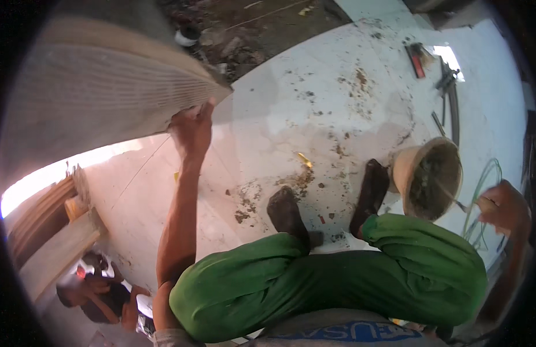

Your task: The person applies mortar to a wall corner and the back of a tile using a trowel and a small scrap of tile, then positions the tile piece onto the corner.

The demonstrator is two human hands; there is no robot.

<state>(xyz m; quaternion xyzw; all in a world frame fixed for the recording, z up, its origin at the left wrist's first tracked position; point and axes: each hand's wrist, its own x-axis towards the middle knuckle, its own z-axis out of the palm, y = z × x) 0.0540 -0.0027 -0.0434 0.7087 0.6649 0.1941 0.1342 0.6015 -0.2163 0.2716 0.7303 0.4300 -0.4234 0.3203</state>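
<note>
My left hand [191,130] is closed on the lower edge of a large tile [106,110], near its corner. The tile is tilted up at the upper left, and fine parallel ridges run across the side I see. At the right, my right hand [505,205] is closed round the handle of a trowel [461,205], slightly blurred. The trowel's thin metal neck reaches into a tan bucket [400,168], and its blade is hard to make out there. Grey-brown wet mix [433,179] lies inside the bucket, which leans toward my right hand.
Crumbs of mortar [360,87] and a small yellow piece [305,159] lie on the pale floor [268,115]. Tools [416,62] lie beyond the bucket, and a loop of green cord [482,173] beside it. Rubble [239,40] is at the back. Another person [100,289] sits at lower left.
</note>
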